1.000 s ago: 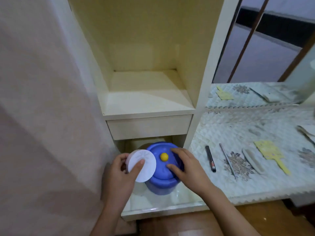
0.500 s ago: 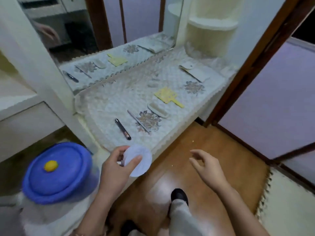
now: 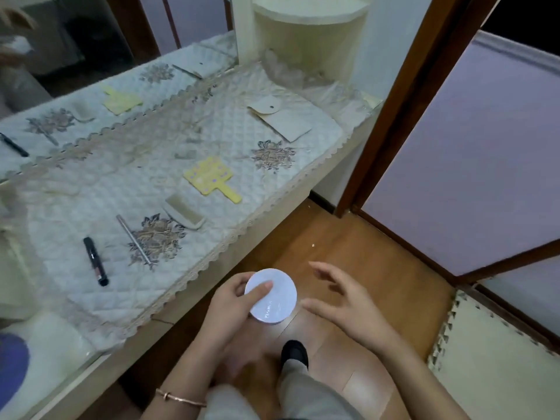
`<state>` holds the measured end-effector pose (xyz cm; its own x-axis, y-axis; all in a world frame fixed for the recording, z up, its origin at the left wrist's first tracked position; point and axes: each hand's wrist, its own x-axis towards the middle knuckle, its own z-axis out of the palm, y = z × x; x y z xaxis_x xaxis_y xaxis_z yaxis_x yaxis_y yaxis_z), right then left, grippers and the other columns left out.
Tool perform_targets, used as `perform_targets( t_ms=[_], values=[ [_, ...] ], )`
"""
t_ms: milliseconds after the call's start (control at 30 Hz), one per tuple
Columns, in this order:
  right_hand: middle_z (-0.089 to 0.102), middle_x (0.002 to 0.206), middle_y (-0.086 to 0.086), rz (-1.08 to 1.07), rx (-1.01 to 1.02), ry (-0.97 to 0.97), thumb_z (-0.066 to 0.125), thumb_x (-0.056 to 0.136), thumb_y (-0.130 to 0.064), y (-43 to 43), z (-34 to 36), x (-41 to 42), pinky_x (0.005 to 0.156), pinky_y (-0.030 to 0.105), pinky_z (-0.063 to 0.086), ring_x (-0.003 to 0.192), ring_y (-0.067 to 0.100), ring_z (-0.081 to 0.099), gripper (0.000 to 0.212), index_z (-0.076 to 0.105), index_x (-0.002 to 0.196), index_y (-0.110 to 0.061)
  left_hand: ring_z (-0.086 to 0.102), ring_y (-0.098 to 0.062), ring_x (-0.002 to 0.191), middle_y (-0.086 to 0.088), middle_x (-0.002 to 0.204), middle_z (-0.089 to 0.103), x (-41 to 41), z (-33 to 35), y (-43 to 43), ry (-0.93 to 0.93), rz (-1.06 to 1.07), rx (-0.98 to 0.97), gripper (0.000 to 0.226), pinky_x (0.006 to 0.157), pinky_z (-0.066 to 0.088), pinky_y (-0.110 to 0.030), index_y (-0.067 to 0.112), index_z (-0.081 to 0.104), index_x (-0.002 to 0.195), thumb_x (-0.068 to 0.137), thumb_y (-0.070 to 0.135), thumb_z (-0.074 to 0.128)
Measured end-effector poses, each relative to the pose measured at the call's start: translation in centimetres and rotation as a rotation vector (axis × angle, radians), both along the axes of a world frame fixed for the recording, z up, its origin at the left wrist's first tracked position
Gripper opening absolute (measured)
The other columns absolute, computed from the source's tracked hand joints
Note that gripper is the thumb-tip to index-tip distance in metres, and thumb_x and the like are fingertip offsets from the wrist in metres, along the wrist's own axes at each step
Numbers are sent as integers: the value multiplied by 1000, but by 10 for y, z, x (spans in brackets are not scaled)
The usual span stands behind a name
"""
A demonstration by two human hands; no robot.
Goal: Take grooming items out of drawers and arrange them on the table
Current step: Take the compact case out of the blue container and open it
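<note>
My left hand (image 3: pixel 235 307) grips a round white jar (image 3: pixel 271 296) by its side, thumb on the lid, held over the wooden floor just off the table's front edge. Right beside the jar hovers my right hand (image 3: pixel 342 301), fingers spread and holding nothing. On the quilted table cover (image 3: pixel 100 189) lie a black pen-like tube (image 3: pixel 95 261), a thin metal stick (image 3: pixel 133 239), a pale comb (image 3: pixel 184 211), a yellow paddle-shaped card (image 3: pixel 210 178) and a beige pouch (image 3: pixel 280 116).
A mirror (image 3: pixel 91 56) runs along the back of the table. The blue lidded container (image 3: pixel 12 368) sits at the far left edge. A cream corner shelf (image 3: pixel 306 40) and a brown door frame (image 3: pixel 403 101) stand to the right. My shoe (image 3: pixel 294 353) is below the hands.
The view has swung right from the drawer unit to the table. My left hand carried the white jar rightward; my right hand left the blue container and came close to the jar.
</note>
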<state>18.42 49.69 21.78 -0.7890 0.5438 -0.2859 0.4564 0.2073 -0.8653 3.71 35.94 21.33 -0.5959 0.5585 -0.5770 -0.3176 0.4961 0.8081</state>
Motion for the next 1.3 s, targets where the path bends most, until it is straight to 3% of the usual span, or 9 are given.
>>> perform_targets(
  t_ms=[133, 333, 500, 667, 733, 900, 1000, 1100, 1300],
  values=[
    [32, 127, -37, 315, 123, -14, 77, 66, -44, 37, 28, -20, 88, -7, 26, 113, -25, 29, 80, 34, 133, -41, 65, -22, 91, -7, 97, 69, 3, 14, 43, -74, -13, -17, 35, 84, 53, -43, 17, 62, 99, 72, 36, 73],
    [51, 133, -15, 306, 223, 36, 76, 67, -42, 74, 28, -52, 96, 10, 36, 117, -4, 43, 69, 46, 129, -30, 69, -12, 66, -9, 82, 71, -21, 27, 82, -340, 86, 207, 29, 57, 57, -22, 0, 63, 101, 83, 23, 59],
    [62, 115, -16, 91, -84, 194, 80, 67, -22, 104, 32, -90, 91, 13, 47, 108, -3, 58, 50, 56, 105, -44, 71, -19, 87, -12, 101, 72, -58, 23, 104, -498, 84, 373, 56, 78, 57, -30, 3, 55, 116, 69, 32, 64],
    [64, 113, -12, 148, -67, 188, 80, 68, -26, 131, 44, -150, 92, 21, 50, 104, 0, 62, 47, 56, 103, -46, 62, -30, 106, -19, 121, 63, -105, 16, 131, -603, 119, 490, 91, 103, 39, -48, 6, 52, 124, 50, 47, 84],
    [63, 109, -16, 184, -53, 162, 81, 66, -23, 140, 49, -174, 90, 18, 50, 102, -1, 62, 47, 57, 98, -47, 62, -31, 101, -20, 119, 64, -123, 13, 139, -632, 190, 515, 85, 103, 39, -51, 5, 51, 126, 58, 47, 80],
    [66, 105, -16, 177, -93, 162, 84, 62, -19, 157, 46, -212, 91, 19, 50, 103, 0, 62, 42, 63, 92, -41, 69, -31, 85, -21, 119, 63, -153, 8, 153, -695, 305, 568, 91, 71, 60, -38, 3, 57, 120, 43, 38, 89],
    [65, 98, -22, 196, -98, 136, 84, 61, -20, 167, 41, -227, 83, 12, 50, 102, -4, 62, 38, 64, 83, -42, 71, -29, 80, -19, 110, 68, -161, 6, 159, -695, 333, 561, 67, 66, 60, -35, 3, 61, 114, 59, 38, 79],
    [65, 101, -20, 231, -139, 116, 84, 62, -19, 184, 35, -239, 74, 6, 48, 101, -7, 61, 34, 67, 83, -39, 72, -25, 82, -11, 101, 73, -169, 2, 170, -660, 308, 516, 47, 66, 60, -32, 8, 63, 108, 70, 36, 57],
    [68, 93, -21, 349, -148, 81, 78, 69, -21, 236, 35, -264, 77, 10, 50, 90, -5, 65, 17, 72, 80, -33, 69, -22, 80, -9, 104, 69, -175, 0, 199, -595, 338, 420, 47, 77, 55, -38, 11, 65, 109, 72, 38, 57]
  ],
)
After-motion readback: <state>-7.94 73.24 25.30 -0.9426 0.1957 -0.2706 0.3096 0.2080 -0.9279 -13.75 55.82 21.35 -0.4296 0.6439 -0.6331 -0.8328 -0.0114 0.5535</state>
